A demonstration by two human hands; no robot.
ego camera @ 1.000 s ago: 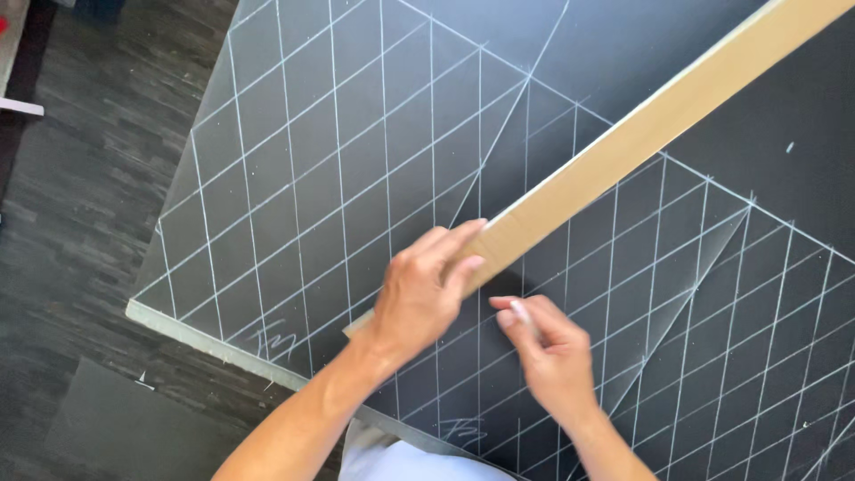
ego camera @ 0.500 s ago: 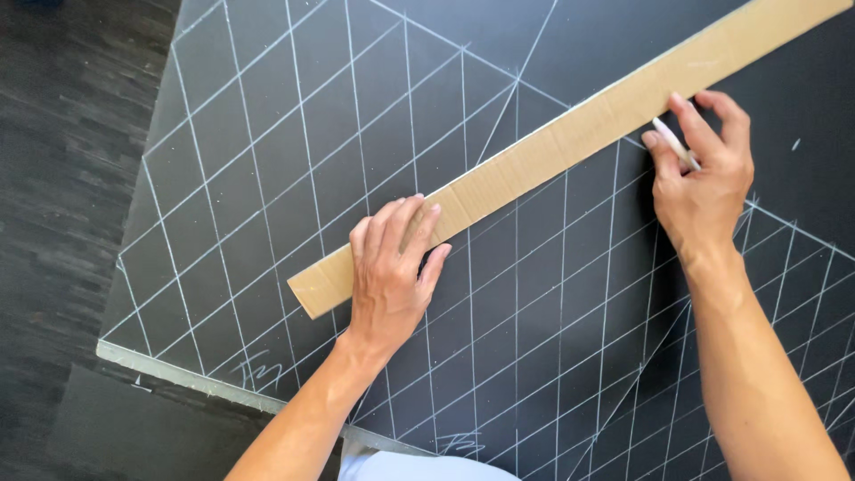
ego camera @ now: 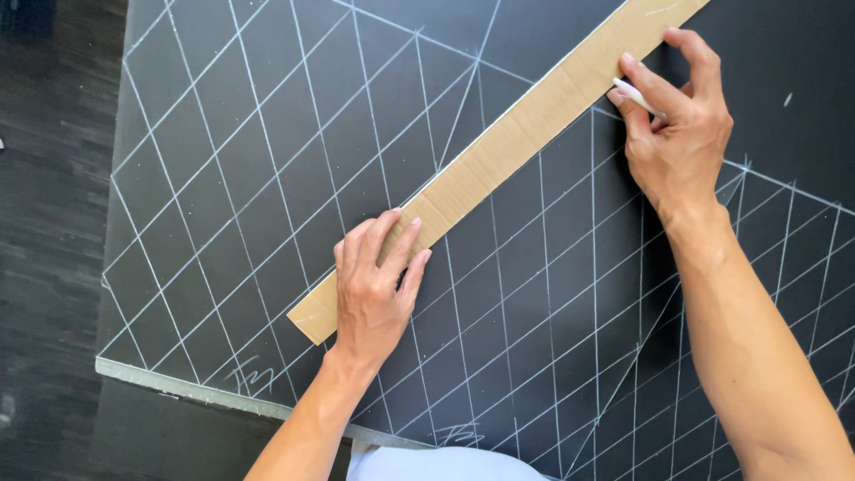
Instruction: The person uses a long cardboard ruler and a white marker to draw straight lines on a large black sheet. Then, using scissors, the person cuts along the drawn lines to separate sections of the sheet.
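Your left hand (ego camera: 374, 285) lies open, flat on the cardboard strip (ego camera: 499, 151), pinning it as a straightedge; your right hand (ego camera: 681, 134) grips white chalk (ego camera: 637, 96) at its near edge.

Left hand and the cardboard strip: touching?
Touching. Head view shows the left hand lying flat across the cardboard strip, fingers pressing it onto the dark board.

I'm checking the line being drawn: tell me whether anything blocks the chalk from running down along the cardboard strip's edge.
Nothing visible does. The right hand holds the white chalk against the cardboard strip; the left hand presses the strip's lower end, overlapping the edge there, where the stroke would have to stop.
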